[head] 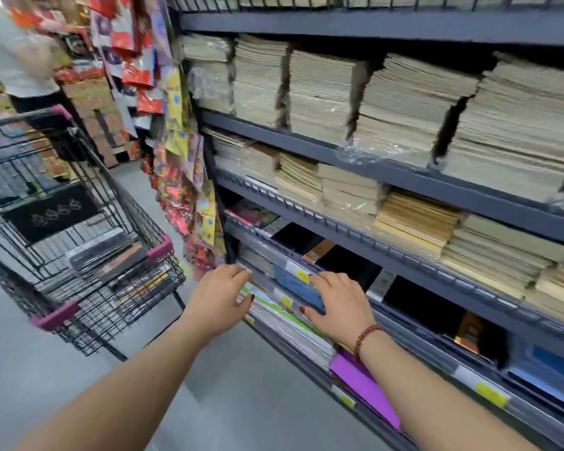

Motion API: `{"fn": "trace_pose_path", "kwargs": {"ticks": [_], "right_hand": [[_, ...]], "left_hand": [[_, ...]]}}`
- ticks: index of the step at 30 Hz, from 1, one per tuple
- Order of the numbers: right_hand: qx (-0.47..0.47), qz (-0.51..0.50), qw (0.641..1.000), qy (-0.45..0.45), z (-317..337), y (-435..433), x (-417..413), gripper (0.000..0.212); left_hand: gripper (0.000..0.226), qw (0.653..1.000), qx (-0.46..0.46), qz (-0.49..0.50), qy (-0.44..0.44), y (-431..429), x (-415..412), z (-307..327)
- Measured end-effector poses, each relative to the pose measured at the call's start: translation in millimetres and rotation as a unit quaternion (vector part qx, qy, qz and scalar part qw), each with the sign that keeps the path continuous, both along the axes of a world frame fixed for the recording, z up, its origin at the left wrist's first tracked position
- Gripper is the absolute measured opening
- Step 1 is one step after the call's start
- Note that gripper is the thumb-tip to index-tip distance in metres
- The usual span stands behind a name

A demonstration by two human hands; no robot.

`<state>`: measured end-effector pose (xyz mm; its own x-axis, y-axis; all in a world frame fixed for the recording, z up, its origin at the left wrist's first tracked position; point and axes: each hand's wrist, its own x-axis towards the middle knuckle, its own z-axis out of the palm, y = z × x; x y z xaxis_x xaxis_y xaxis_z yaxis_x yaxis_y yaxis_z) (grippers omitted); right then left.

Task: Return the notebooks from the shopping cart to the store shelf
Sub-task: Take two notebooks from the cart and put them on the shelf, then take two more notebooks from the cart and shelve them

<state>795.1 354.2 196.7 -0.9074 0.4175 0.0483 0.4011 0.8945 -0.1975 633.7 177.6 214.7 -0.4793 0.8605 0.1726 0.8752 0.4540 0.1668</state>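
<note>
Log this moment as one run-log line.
left hand: on shelf stack | right hand: on blue notebook | cart: notebooks remain

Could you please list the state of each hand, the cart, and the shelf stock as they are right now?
left hand: open, fingers on the edge of the low-shelf notebooks.
right hand: open, flat on a blue notebook.
shopping cart: parked left, wrapped notebooks inside.
upper shelves: full of stacked paper books.
purple folder: lying flat on the lowest shelf.

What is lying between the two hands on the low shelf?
In the head view, between the left hand and right hand lie shelved notebooks, with a blue notebook under the right fingers.
</note>
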Motion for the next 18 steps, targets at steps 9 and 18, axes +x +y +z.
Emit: {"fn": "trace_pose_path", "kwargs": {"ticks": [9, 18], "right_hand": [[0.048, 0.112, 0.993, 0.006, 42.8, -135.3, -137.2, 0.048], [0.057, 0.142, 0.988, -0.002, 54.7, -249.3, -250.5, 0.050]], "left_hand": [[0.039, 0.991, 0.017, 0.124, 0.039, -171.2, -102.7, 45.9], [0.039, 0.985, 0.025, 0.172, 0.017, -298.3, -193.8, 47.9]]}}
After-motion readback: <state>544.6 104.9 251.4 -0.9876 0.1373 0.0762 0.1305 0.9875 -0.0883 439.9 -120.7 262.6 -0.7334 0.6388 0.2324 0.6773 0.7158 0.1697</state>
